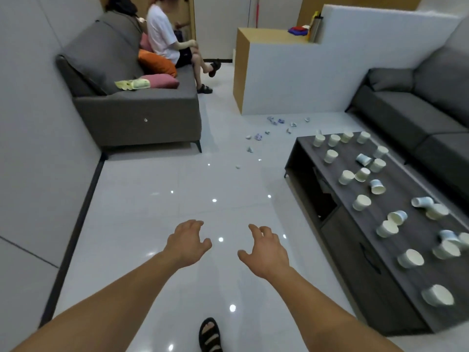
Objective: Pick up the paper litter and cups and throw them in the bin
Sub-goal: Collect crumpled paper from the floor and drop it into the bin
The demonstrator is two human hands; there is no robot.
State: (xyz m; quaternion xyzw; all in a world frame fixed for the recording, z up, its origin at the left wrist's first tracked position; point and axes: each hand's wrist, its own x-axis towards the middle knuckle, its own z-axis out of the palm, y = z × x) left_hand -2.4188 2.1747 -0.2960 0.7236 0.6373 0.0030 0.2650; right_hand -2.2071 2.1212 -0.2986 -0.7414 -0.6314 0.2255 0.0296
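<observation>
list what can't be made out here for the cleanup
Bin: nowhere in the head view.
Paper scraps on the floor: too small and far to count.
Rightmost cup: cut by the frame edge.
Table shelf: too dark to see inside.

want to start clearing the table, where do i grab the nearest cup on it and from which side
Pinch the rim of the nearest cup from above with the right hand: its mouth seems to face up, and nothing touches it.
</observation>
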